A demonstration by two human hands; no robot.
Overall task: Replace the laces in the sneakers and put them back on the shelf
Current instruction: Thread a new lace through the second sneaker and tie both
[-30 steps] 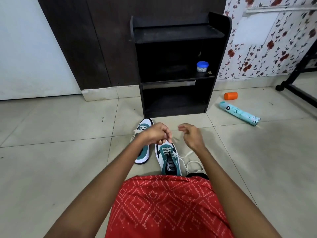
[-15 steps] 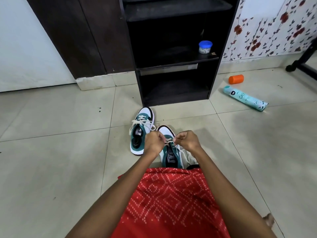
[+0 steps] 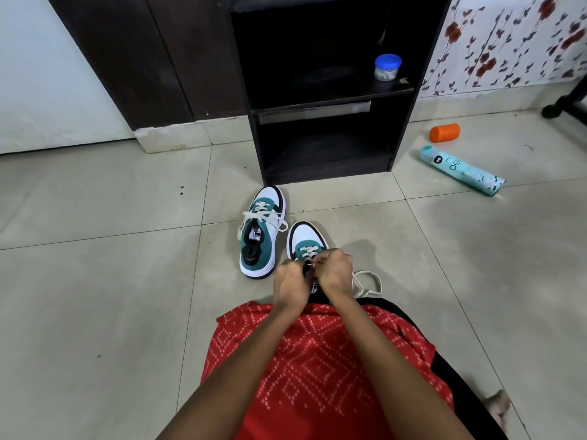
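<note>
Seen from the head, the left hand (image 3: pixel 290 282) and right hand (image 3: pixel 336 274) curl knuckle to knuckle over the near sneaker (image 3: pixel 306 236), pinching its lace (image 3: pixel 365 282), likely to knot it, while the other sneaker (image 3: pixel 262 230) sits just beyond them, facing the shelf (image 3: pixel 401 131).

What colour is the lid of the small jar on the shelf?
Blue. The lid shows best in the head view, on the jar on the shelf.
</note>
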